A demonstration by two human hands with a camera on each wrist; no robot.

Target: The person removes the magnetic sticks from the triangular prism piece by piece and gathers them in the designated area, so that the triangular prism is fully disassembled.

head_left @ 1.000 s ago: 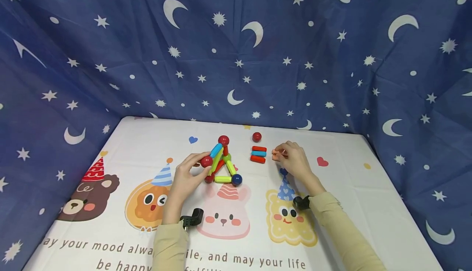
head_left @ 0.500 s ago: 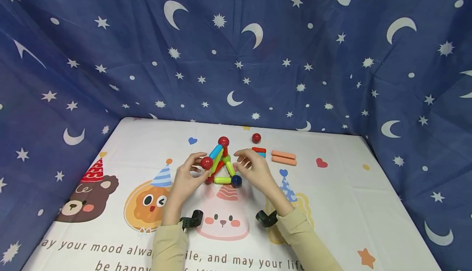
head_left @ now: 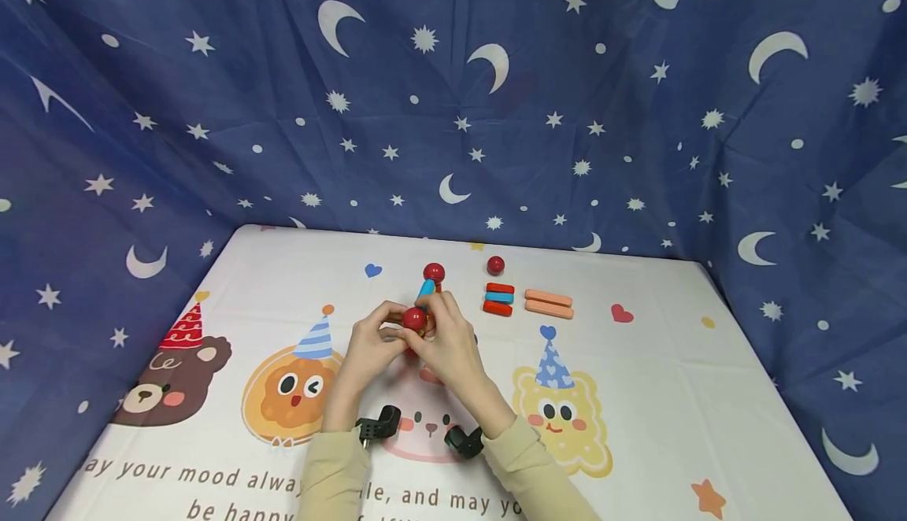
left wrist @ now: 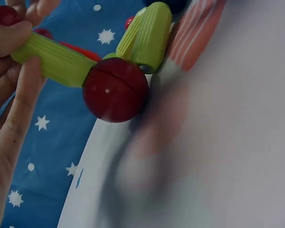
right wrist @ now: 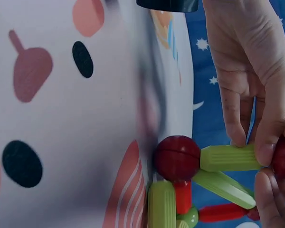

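Left hand: in close over the table, this hand [head_left: 372,345] has its fingers closed on a green rod [right wrist: 229,158], just below the gripped ball.
Right hand: right alongside, this one [head_left: 453,345] pinches a red ball [head_left: 415,319] between thumb and fingers, a narrow hold.
Green rod: it rises from a lower red ball [left wrist: 115,90], touching it, its upper end among the fingers.
Blue rod: the blue rod [head_left: 427,291] slopes from the far red ball [head_left: 434,272] toward the hands; its near end is hidden.
Off to the right: two red rods [head_left: 497,308] flank a blue one [head_left: 499,297], a pair of orange rods [head_left: 549,309] just beside them.
Behind those: a loose red ball [head_left: 496,265], apart from both hands.
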